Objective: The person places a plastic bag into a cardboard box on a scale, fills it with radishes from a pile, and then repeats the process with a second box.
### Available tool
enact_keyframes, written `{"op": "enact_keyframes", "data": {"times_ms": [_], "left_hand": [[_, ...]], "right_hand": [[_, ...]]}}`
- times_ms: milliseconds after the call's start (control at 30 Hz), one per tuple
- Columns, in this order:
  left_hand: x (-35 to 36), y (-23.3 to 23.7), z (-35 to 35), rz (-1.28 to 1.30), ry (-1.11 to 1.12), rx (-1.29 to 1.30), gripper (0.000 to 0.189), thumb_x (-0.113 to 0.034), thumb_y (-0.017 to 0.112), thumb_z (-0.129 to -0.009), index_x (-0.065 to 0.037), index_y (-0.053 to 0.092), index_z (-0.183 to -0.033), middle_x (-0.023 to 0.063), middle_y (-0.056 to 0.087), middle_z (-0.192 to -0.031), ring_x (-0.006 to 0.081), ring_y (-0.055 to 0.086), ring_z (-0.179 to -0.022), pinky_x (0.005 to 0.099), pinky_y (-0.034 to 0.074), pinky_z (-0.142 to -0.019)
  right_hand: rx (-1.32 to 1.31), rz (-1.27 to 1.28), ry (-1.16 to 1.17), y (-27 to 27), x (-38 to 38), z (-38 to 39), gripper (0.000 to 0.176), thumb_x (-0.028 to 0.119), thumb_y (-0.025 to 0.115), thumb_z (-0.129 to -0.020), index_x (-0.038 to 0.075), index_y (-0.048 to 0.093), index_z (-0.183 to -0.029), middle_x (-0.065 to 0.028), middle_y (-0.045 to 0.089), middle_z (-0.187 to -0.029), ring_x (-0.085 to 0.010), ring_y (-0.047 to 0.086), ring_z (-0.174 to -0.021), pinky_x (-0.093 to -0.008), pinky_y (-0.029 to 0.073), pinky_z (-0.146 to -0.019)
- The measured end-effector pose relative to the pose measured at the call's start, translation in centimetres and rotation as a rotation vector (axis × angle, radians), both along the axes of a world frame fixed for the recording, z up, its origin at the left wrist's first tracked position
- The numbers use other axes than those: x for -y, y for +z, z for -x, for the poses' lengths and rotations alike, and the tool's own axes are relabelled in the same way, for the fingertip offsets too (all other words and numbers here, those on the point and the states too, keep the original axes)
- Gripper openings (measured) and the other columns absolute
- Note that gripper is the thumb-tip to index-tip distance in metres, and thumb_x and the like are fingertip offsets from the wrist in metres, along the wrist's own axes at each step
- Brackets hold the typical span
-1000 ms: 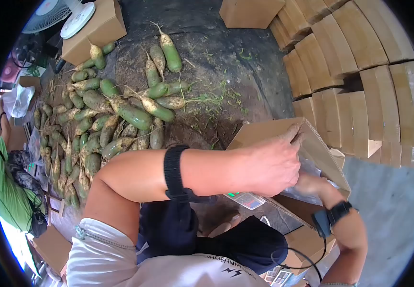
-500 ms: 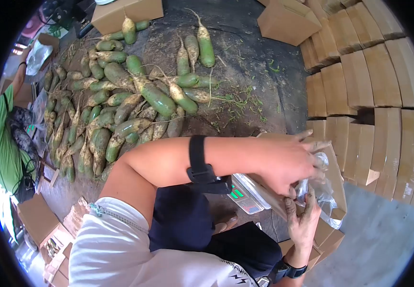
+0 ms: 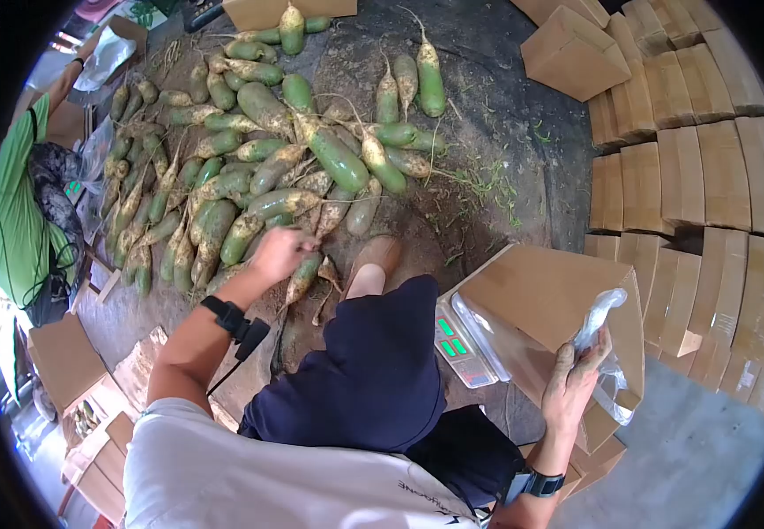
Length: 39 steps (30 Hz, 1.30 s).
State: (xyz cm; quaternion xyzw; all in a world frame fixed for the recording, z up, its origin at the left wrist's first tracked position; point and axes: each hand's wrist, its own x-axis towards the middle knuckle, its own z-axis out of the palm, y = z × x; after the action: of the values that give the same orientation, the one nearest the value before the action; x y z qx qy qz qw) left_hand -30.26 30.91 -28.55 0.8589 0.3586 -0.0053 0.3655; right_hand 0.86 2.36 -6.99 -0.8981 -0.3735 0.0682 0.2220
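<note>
My left hand (image 3: 283,254) is over the near edge of a heap of green radishes (image 3: 332,157), its fingers bent and slightly blurred. Right by its fingertips lies a green radish (image 3: 303,279) with a pale, tapering root. My right hand (image 3: 576,381) grips a clear plastic bag (image 3: 600,317) at the rim of a cardboard box (image 3: 547,284), thumb and fingers pinching the film. The box is tilted on a scale (image 3: 468,353) with lit green digits, and the bag lines its opening.
Stacked cardboard boxes (image 3: 712,167) form a wall at right. Another box (image 3: 576,55) stands at the top right. A person in a green shirt (image 3: 20,225) is at the far left. Trimmed leaves (image 3: 488,187) litter the dark ground sheet. My shoe (image 3: 376,256) is beside the heap.
My left hand has left the plastic bag and swung left to the radishes. The right hand stays at the bag and box. The view has shifted, showing more of the scale and box.
</note>
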Motion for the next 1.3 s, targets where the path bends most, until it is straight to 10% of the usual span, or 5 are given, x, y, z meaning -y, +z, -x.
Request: {"op": "enact_keyframes", "data": {"times_ms": [300,567,767,900,1300], "left_hand": [[-3.5,-2.0,8.4,-0.095,0.468,-0.199,0.018,-0.019,0.058,-0.085,-0.006,0.070,-0.079,0.0185,0.065,-0.074,0.0357,0.064,-0.071,0.0441,0.050,-0.066],[-11.2,-5.2,4.6,-0.561,0.461,-0.016,0.065,-0.015,0.062,-0.082,-0.011,0.034,-0.141,0.0240,0.054,-0.121,0.0391,0.049,-0.118,0.0440,0.043,-0.098],[-12.4,-4.2,-5.3,-0.226,0.339,-0.032,0.084,-0.011,0.067,-0.075,-0.009,0.022,-0.145,0.0261,0.033,-0.141,0.0411,0.033,-0.130,0.0440,0.027,-0.111],[-9.8,-8.0,-12.7,0.103,0.991,0.034,0.112,-0.017,0.079,-0.066,-0.004,0.003,-0.146,0.0277,0.018,-0.146,0.0420,0.018,-0.137,0.0472,0.023,-0.112],[-9.3,-10.4,-16.9,0.541,1.468,-0.074,0.086,-0.035,0.082,-0.067,0.002,0.040,-0.132,0.0190,0.047,-0.133,0.0312,0.046,-0.123,0.0380,0.039,-0.101]], "right_hand": [[-0.029,-0.120,-0.140,0.5,-0.6,0.4,0.036,0.018,0.042,-0.099,-0.001,0.036,-0.128,-0.0125,0.057,-0.088,-0.0160,0.050,-0.073,-0.0295,0.043,-0.067],[0.184,-0.049,-0.096,-1.9,-0.7,-0.5,0.038,0.018,0.043,-0.098,-0.002,0.036,-0.129,-0.0107,0.052,-0.082,-0.0151,0.046,-0.069,-0.0299,0.041,-0.066],[0.165,-0.090,-0.125,-2.0,-1.3,-0.3,0.039,0.017,0.041,-0.098,-0.004,0.034,-0.131,-0.0184,0.056,-0.101,-0.0190,0.050,-0.081,-0.0320,0.041,-0.073],[0.055,-0.024,-0.189,-1.8,-0.8,0.0,0.043,0.017,0.041,-0.098,-0.004,0.031,-0.134,-0.0235,0.055,-0.115,-0.0260,0.054,-0.100,-0.0350,0.042,-0.087],[-0.053,-0.147,-0.196,-1.1,-1.1,0.0,0.051,0.016,0.045,-0.098,0.002,0.021,-0.140,-0.0219,0.042,-0.134,-0.0278,0.053,-0.109,-0.0367,0.046,-0.086]]}}
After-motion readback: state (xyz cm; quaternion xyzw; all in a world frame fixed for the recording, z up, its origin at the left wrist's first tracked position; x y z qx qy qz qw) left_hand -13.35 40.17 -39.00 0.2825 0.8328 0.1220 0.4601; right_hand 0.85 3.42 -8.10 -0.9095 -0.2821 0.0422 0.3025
